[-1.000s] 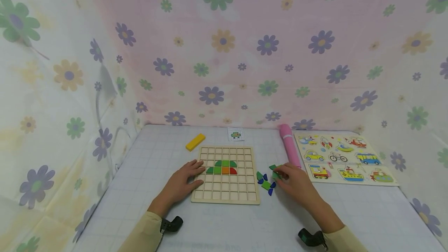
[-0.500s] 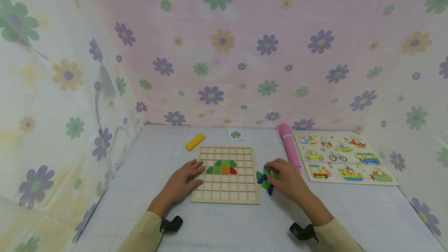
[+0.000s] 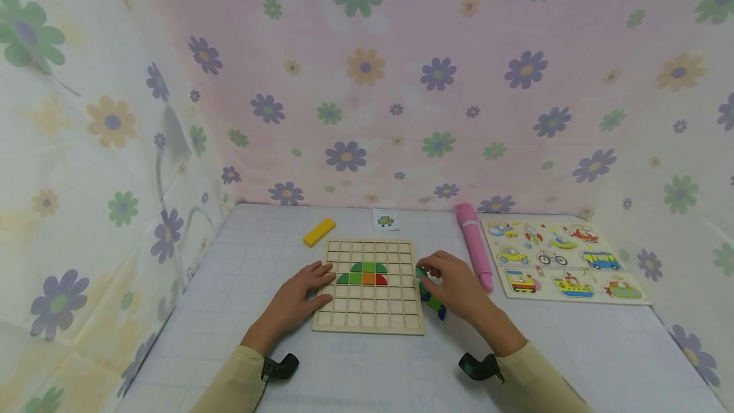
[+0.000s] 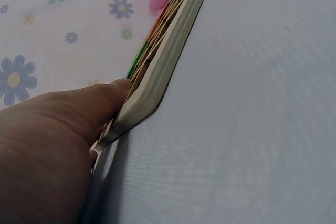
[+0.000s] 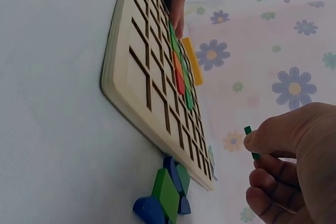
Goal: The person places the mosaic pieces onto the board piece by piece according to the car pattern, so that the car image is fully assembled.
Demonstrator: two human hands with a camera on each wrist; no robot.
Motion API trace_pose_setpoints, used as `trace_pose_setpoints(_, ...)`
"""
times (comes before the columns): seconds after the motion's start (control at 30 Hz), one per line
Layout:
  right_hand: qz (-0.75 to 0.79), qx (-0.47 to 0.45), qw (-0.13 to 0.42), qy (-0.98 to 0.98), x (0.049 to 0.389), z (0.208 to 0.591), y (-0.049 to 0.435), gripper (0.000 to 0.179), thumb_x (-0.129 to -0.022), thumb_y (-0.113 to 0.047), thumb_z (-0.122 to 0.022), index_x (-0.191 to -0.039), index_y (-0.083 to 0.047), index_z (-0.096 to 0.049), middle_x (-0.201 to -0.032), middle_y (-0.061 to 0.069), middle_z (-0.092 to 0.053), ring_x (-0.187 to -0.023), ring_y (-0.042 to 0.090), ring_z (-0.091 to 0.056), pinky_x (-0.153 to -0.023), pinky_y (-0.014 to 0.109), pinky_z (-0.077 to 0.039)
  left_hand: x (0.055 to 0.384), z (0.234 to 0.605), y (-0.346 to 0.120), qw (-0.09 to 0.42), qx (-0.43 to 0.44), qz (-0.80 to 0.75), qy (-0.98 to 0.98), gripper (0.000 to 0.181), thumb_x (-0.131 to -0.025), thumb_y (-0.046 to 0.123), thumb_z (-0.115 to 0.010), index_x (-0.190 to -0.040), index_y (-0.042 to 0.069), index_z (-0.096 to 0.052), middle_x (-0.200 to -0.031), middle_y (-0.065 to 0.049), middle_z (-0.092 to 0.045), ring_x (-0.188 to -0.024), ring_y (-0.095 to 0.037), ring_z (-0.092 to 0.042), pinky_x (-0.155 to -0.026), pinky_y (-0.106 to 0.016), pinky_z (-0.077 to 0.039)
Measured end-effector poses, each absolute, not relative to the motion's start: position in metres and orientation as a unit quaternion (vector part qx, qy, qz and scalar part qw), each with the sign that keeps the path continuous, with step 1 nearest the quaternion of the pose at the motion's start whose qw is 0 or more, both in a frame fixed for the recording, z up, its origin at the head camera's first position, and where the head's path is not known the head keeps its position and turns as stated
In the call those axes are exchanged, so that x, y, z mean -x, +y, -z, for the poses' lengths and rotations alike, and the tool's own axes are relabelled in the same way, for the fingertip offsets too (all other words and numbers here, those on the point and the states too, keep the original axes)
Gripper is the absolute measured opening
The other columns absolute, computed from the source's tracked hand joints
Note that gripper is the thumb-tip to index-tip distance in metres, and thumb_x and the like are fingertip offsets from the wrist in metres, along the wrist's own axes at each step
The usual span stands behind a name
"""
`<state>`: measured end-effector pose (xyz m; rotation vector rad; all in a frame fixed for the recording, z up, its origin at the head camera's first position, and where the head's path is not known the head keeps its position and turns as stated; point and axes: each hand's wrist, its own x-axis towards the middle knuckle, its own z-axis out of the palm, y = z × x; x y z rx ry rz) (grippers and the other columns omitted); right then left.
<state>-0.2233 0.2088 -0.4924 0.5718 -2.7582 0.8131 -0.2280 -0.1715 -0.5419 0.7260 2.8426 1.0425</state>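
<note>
My left hand (image 3: pixel 298 295) rests on the left edge of a square wooden grid board (image 3: pixel 369 331), its fingers extended. In the left wrist view, the thumb (image 4: pixel 113 94) lies on the board's rim. Green, orange and red tiles (image 3: pixel 367 278) form two rows in the board's middle cells. My right hand (image 3: pixel 459 289) is just off the board's right edge. Thumb and finger pinch a small green tile (image 5: pixel 255 156), held above the table. Under that hand, several loose blue and green tiles lie beside the board, including a green square (image 5: pixel 166 192); the hand partly hides them in the head view.
A yellow bar (image 3: pixel 319 232) lies behind the board at left. A small picture card (image 3: pixel 385 220) lies at the back. To the right are a pink rolled item (image 3: pixel 474 241) and a vehicle picture puzzle (image 3: pixel 564 260). Flowered cloth (image 3: pixel 401 101) surrounds the table.
My right hand has picked a green tile from the loose group and moved left with it to the board's right edge. The left hand has stayed in place.
</note>
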Motion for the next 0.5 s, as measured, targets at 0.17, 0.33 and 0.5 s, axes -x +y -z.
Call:
trace_pose_setpoints(0.17, -0.285, -0.205, 0.113, -0.93, 0.228, 0.49, 0.198, 0.024, -0.09, -0.005, -0.088, -0.113, -0.01, -0.08, -0.099, -0.006, -0.065, -0.086, 0.012, -0.058, -0.075, 0.03, -0.057, 0.228, 0.541, -0.17, 0.013, -0.232, -0.33, 0.915, 0.052, -0.105, 0.033, -0.076, -0.152, 0.013, -0.066, -0.166, 0.0, -0.049, -0.16, -0.034, -0.033, -0.124, -0.065, -0.03)
trace_pose_setpoints(0.33, -0.293, -0.201, 0.103, -0.929, 0.233, 0.489, 0.189, 0.023, -0.09, -0.003, -0.087, -0.111, -0.009, -0.08, -0.1, -0.004, -0.067, -0.086, 0.012, -0.059, -0.076, 0.031, -0.058, 0.227, 0.539, -0.17, 0.016, -0.23, -0.333, 0.914, 0.052, -0.105, 0.032, -0.075, -0.152, 0.013, -0.066, -0.167, -0.001, -0.049, -0.16, -0.036, -0.032, -0.124, -0.067, -0.03)
trace_pose_setpoints(0.5, -0.287, -0.198, 0.091, -0.933, 0.236, 0.49, 0.18, 0.024, -0.09, -0.005, -0.088, -0.112, -0.01, -0.081, -0.102, -0.003, -0.07, -0.087, 0.014, -0.062, -0.075, 0.032, -0.057, 0.226, 0.537, -0.169, 0.014, -0.229, -0.337, 0.913, 0.051, -0.105, 0.032, -0.075, -0.152, 0.012, -0.066, -0.166, -0.001, -0.05, -0.159, -0.037, -0.033, -0.123, -0.067, -0.03)
